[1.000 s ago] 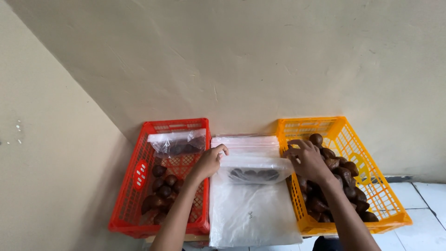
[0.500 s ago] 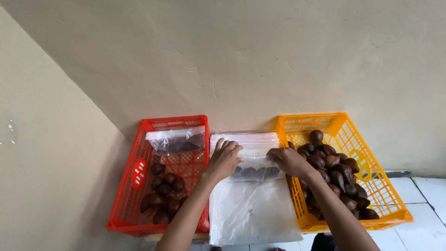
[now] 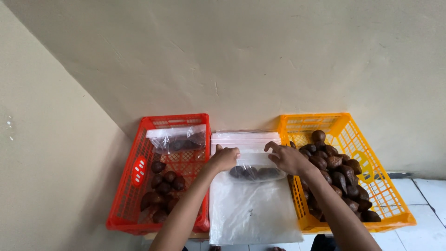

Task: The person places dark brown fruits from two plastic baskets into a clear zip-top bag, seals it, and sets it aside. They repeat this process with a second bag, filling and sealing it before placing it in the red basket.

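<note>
Nearest you, a stack of clear bags (image 3: 253, 211) lies between the two crates. Your left hand (image 3: 225, 158) is closed, pinching the top edge of a small bag (image 3: 254, 168) resting on that stack; your right hand (image 3: 287, 158) curls its fingers onto the same edge. A few brown fruits (image 3: 255, 173) already sit inside it. The red crate (image 3: 125, 195) holds another filled bag (image 3: 179, 139) at its far end plus loose fruit. The orange crate (image 3: 390, 204) remains heaped, so much packing seems left.
</note>
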